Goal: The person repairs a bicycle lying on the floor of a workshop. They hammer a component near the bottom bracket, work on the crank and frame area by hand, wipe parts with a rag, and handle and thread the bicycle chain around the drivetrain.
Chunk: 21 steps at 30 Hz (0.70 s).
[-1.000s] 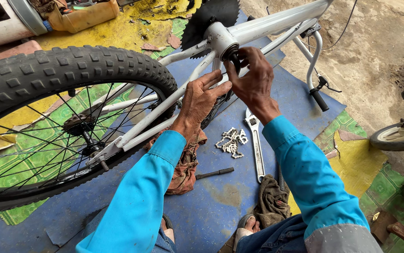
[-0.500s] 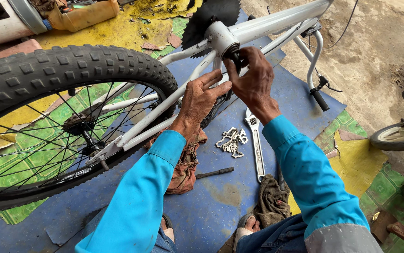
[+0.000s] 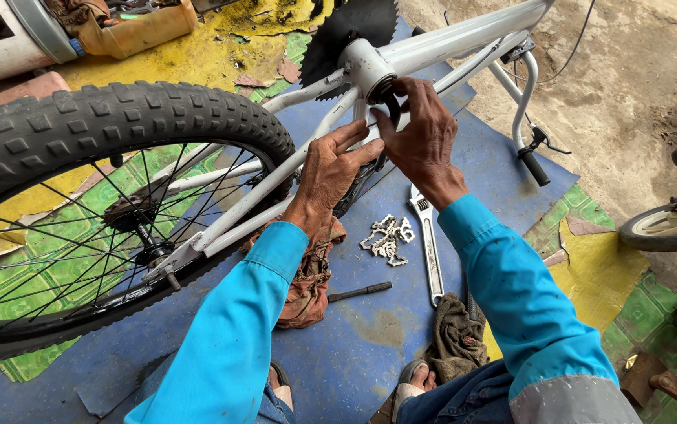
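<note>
Two hands: both work at the bottom bracket shell (image 3: 366, 67) of a white bicycle frame (image 3: 464, 35) lying on its side, toward 12 o'clock in the view.
Right hand (image 3: 425, 137): fingers curled closed around a dark ring-shaped part (image 3: 389, 88) at the mouth of the shell; what kind of part it is cannot be told, since the fingers cover most of it.
Left hand (image 3: 331, 177): rests on the frame tubes just below the shell, fingers stretched toward the right hand and touching it; its grip is loose, and whether it pinches anything is hidden.
Chainring (image 3: 350, 31): dark and toothed, behind the shell at 12 o'clock, its upper part cut off by the top edge.
Rear wheel (image 3: 79, 220): knobby black tyre and thin spokes fill the 9 o'clock side; its left part runs out of view.
Bicycle chain (image 3: 387, 237): a small silvery heap on the blue mat (image 3: 354, 345), near centre, just below the hands.
Adjustable wrench (image 3: 428, 247): lies just right of the chain, its lower end touching a dark rag (image 3: 456, 338).
Thin black rod (image 3: 360, 291): on the mat below the chain; too slim to identify.
Reddish rag (image 3: 311, 275): bunched under the left wrist, partly hidden by the turquoise sleeve (image 3: 228, 338).
Handlebar grip (image 3: 535, 167): black, at 2 o'clock, beside a brake lever.
Second wheel (image 3: 672, 224): at 3 o'clock, only a sliver shows at the right edge.
Feet: in sandals at 6 o'clock, mostly hidden by the arms.
</note>
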Motion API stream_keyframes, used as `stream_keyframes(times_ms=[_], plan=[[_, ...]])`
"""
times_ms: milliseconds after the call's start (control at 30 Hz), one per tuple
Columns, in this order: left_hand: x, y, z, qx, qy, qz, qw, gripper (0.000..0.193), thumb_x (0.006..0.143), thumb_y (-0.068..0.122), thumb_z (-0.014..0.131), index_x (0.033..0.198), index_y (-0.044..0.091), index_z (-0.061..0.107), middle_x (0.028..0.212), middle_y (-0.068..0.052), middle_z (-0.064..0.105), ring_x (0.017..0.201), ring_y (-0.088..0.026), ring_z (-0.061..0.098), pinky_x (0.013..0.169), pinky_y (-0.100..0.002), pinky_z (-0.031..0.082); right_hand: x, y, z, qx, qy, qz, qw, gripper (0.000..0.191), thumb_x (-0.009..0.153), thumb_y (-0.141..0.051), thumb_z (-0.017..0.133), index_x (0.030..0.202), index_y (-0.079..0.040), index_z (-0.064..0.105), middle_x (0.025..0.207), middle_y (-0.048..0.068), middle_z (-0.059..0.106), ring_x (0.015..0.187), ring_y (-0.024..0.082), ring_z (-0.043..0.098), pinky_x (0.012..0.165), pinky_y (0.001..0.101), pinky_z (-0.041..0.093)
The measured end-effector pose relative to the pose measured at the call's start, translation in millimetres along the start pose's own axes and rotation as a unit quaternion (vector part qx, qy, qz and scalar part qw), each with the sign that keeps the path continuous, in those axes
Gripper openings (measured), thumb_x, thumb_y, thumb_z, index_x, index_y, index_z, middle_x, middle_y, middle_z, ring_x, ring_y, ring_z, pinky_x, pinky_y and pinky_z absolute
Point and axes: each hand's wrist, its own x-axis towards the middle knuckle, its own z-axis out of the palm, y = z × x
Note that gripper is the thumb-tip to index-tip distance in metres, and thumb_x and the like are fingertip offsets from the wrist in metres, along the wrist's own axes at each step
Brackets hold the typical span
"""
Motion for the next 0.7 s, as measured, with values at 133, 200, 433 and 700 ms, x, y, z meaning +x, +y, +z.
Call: stream_keyframes(times_ms=[133,200,433,700], plan=[[-0.4,0.9,-1.2,-0.005,-0.002,0.009,1.0,0.084,0.08,0.035,0.08,0.144,-0.01,0.05,0.147,-0.03,0.055,0.141,-0.034,0.054,0.114,-0.04,0.046,2.4,-2.0,1.2,0.029,-0.023,0.069,0.997,0.039,0.091,-0.03,0.089,0.108,-0.006,0.064,0.097,0.008,0.072,0.08,0.018,0.073,0.069,0.034,0.058],[-0.4,0.6,-0.7,-0.008,0.004,-0.005,1.0,0.083,0.08,0.035,0.08,0.144,-0.01,0.051,0.147,-0.03,0.055,0.14,-0.034,0.055,0.113,-0.04,0.046,3.0,-2.2,2.0,0.045,-0.06,0.128,0.989,0.027,0.099,-0.032,0.082,0.11,-0.011,0.068,0.095,0.003,0.074,0.082,0.015,0.075,0.074,0.0319,0.06],[1.9,-3.8,-0.3,-0.004,-0.006,0.011,1.0,0.083,0.081,0.034,0.079,0.145,-0.01,0.05,0.149,-0.03,0.053,0.142,-0.034,0.052,0.116,-0.041,0.044,1.7,0.6,0.0,0.013,0.008,0.014,1.0,0.04,0.086,-0.026,0.087,0.109,-0.003,0.064,0.098,0.011,0.071,0.079,0.02,0.072,0.065,0.0349,0.057],[2.4,-6.7,1.2,-0.005,-0.001,0.001,1.0,0.08,0.08,0.032,0.079,0.143,-0.01,0.052,0.147,-0.029,0.056,0.141,-0.033,0.053,0.114,-0.041,0.045,-0.6,2.1,2.7,0.011,0.01,-0.006,1.0,0.033,0.092,-0.022,0.079,0.112,0.0,0.065,0.103,0.013,0.072,0.082,0.018,0.073,0.064,0.0345,0.058]])
